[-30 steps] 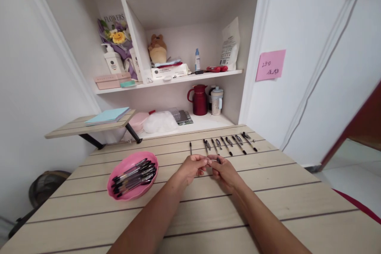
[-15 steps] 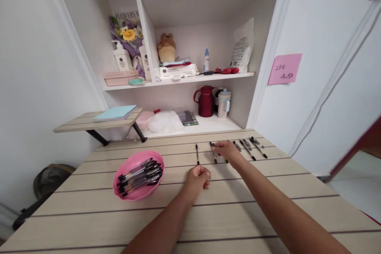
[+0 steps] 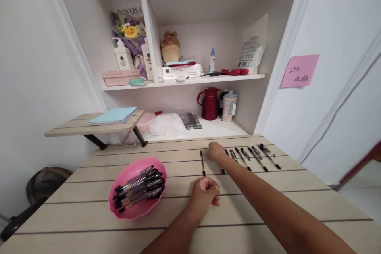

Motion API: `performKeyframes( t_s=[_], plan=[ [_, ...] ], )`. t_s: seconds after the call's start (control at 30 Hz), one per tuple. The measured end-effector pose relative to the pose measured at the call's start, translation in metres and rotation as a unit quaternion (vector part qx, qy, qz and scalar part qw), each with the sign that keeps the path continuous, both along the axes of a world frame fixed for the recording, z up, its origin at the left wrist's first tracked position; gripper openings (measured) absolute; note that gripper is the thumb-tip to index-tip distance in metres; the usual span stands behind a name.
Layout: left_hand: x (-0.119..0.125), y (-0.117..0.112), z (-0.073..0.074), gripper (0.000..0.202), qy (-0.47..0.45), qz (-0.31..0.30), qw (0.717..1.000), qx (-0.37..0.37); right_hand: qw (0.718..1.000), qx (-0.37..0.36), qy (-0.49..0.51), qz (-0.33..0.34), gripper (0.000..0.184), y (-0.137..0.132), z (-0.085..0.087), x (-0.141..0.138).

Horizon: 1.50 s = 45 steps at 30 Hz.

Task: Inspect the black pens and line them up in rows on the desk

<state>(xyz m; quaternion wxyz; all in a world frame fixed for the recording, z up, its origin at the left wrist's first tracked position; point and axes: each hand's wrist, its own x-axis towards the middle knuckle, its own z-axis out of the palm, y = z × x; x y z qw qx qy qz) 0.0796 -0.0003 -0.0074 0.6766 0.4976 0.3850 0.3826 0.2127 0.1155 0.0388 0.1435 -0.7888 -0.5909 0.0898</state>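
My right hand (image 3: 216, 152) reaches across the wooden table (image 3: 89, 214) to the left end of a row of black pens and pen parts (image 3: 253, 154), its fingers curled down onto them; what they hold is hidden. A single black pen (image 3: 203, 162) lies just left of that hand. My left hand (image 3: 205, 194) rests nearer to me in a loose fist, its contents hidden. A pink bowl (image 3: 117, 206) at the left holds several black pens (image 3: 139, 188).
White shelves behind the table carry a red jug (image 3: 210, 104), a mug (image 3: 229, 106), bottles, a plush bear (image 3: 170, 47) and a flower bouquet. A small side shelf (image 3: 74, 127) with a blue notebook (image 3: 113, 115) sticks out left. A pink note (image 3: 299, 71) is stuck on the right wall.
My hands were together at the table's middle holding a pen. My right hand has since reached out to the row of pens, and my left hand has stayed back as a fist.
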Motion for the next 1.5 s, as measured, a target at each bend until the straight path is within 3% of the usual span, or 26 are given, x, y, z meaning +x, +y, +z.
performKeyframes(
  t_s=[0.13, 0.23, 0.37, 0.47, 0.67, 1.07, 1.13, 1.2, 1.3, 1.37, 1.5],
  plan=[
    [0.000, 0.000, 0.001, 0.012, 0.005, -0.004, 1.000, 0.004, 0.999, 0.003, -0.033, -0.007, 0.026, -0.008, 0.012, 0.016],
    [0.000, 0.000, 0.002, 0.015, 0.006, -0.003, 1.000, 0.006, 0.998, 0.012, -0.055, -0.022, 0.029, -0.032, 0.014, 0.027],
    [-0.001, 0.000, 0.002, 0.018, 0.007, -0.003, 1.000, 0.011, 0.997, 0.013, -0.071, -0.011, 0.027, -0.074, -0.005, 0.020],
    [-0.001, 0.000, 0.003, 0.017, 0.003, -0.004, 1.000, 0.008, 0.996, 0.029, -0.080, -0.008, 0.030, -0.091, -0.022, 0.010],
    [-0.001, -0.002, 0.008, 0.016, 0.003, -0.004, 1.000, 0.007, 0.996, 0.034, -0.079, -0.005, 0.019, -0.090, -0.029, 0.012],
    [-0.003, -0.003, 0.011, 0.020, -0.006, -0.001, 1.000, 0.002, 0.996, 0.058, -0.069, -0.025, 0.020, -0.093, -0.029, 0.018],
    [-0.004, -0.002, 0.011, 0.021, -0.022, -0.001, 1.000, -0.009, 0.996, 0.079, -0.026, -0.017, 0.018, -0.098, -0.025, 0.016],
    [-0.005, -0.001, 0.011, 0.022, -0.045, 0.006, 0.999, -0.026, 0.991, 0.100, 0.083, 0.024, 0.016, -0.106, -0.023, 0.012],
    [-0.006, 0.002, 0.010, 0.027, -0.088, 0.020, 0.995, -0.052, 0.942, 0.091, 0.313, 0.084, 0.015, -0.122, -0.023, 0.002],
    [-0.006, 0.003, 0.009, 0.030, -0.110, 0.025, 0.992, -0.062, 0.907, 0.083, 0.403, 0.088, 0.013, -0.133, -0.023, -0.005],
    [-0.006, 0.005, 0.008, 0.032, -0.115, 0.026, 0.991, -0.067, 0.910, 0.127, 0.384, 0.090, 0.010, -0.145, -0.022, -0.015]
  ],
)
